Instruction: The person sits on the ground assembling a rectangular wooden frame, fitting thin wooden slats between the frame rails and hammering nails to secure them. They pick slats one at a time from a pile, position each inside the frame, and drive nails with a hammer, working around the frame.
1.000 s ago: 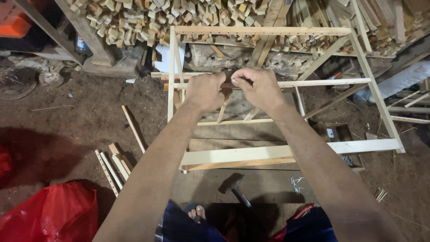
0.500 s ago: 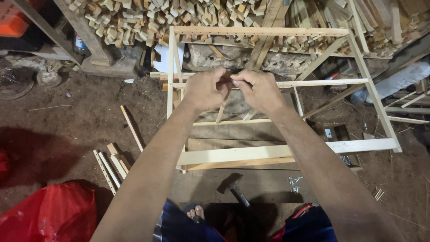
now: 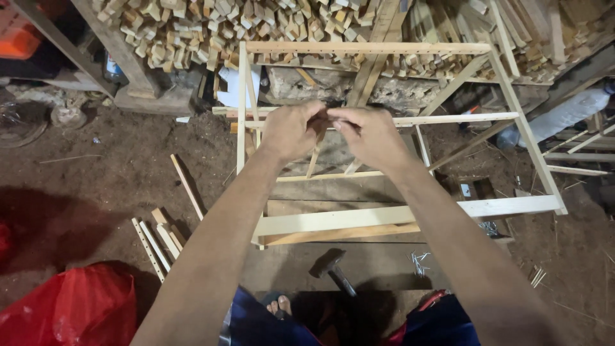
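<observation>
A pale wooden frame of thin slats stands on a low board in front of me. My left hand and my right hand meet over its middle rail, fingertips pinched together on something small and dark that I cannot make out. Both arms reach forward from the bottom of the view. A thin stick slants down just below my hands.
A hammer lies on the board near my feet, with loose nails to its right. Drilled slats lie on the dirt floor at left, beside a red plastic bag. A heap of wood offcuts lies behind the frame.
My hands stay pinched together over the middle rail; they have shifted only slightly. The view has barely moved.
</observation>
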